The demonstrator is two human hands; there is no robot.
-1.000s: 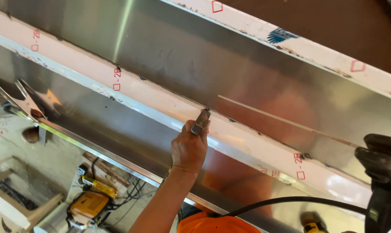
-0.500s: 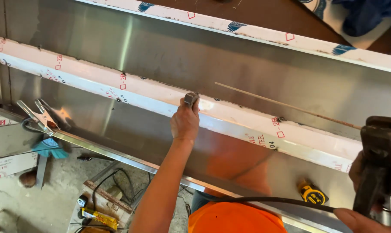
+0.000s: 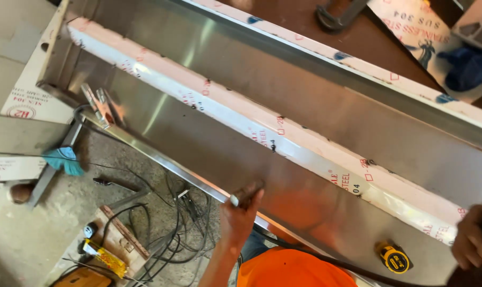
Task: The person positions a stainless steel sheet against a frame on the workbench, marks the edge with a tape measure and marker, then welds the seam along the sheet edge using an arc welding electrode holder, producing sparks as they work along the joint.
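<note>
A long folded stainless steel panel (image 3: 209,154) lies slanted across the view, with a raised ridge (image 3: 283,133) covered in white protective film. My left hand (image 3: 240,215) rests at the panel's near edge, fingers closed on a short dark marker-like stick (image 3: 247,192) with a pale tip. My right hand (image 3: 472,236) shows only at the right border, fingers curled round a black tool that is mostly out of frame. A black cable (image 3: 326,258) runs along the panel's lower edge towards it.
A yellow tape measure (image 3: 395,259) sits on the panel near my right hand. Locking pliers (image 3: 100,106) clamp the panel's left end. Tangled cables (image 3: 172,223), wood scraps and a yellow tool (image 3: 105,258) lie on the concrete floor below. A dark clamp (image 3: 336,13) lies at the top.
My left hand has come down from the white-filmed ridge to the panel's near edge, still holding the stick. My right hand and its black tool have slid mostly out at the right.
</note>
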